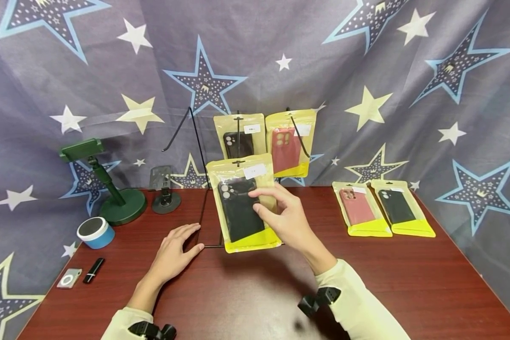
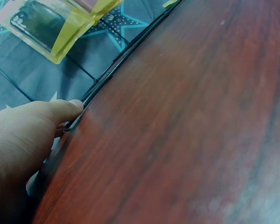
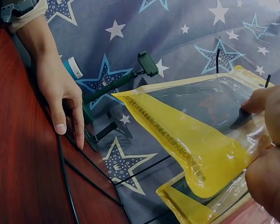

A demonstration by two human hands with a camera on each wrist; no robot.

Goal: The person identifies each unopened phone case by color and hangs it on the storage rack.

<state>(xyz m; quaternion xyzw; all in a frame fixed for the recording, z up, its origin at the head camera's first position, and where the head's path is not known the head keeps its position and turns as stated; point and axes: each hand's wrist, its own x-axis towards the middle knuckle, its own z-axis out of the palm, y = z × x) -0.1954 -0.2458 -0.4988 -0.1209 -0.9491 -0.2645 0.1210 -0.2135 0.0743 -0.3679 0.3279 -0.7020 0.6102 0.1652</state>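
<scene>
A clear-and-yellow pack with a black phone case [image 1: 242, 212] stands upright at the front of the wire display rack [image 1: 199, 141]. My right hand [image 1: 286, 215] grips it on the right side, thumb and index finger against the film over the case. Its hang hole overlaps the tip of the middle hook [image 1: 238, 137]. My left hand [image 1: 176, 250] rests at the rack's base, fingers extended, thumb [image 2: 74, 105] on the base wire. Behind hang another black phone case pack [image 1: 221, 123] and a red phone case pack [image 1: 285, 151]. The right hand's rear fingers are hidden.
Two more packs, a red phone case [image 1: 359, 208] and a black one [image 1: 395, 206], lie at right. At left are a green phone stand [image 1: 121, 205], a small black stand [image 1: 165, 200], a blue speaker [image 1: 95, 233], a silver clip player [image 1: 69, 278] and a black stick [image 1: 94, 270].
</scene>
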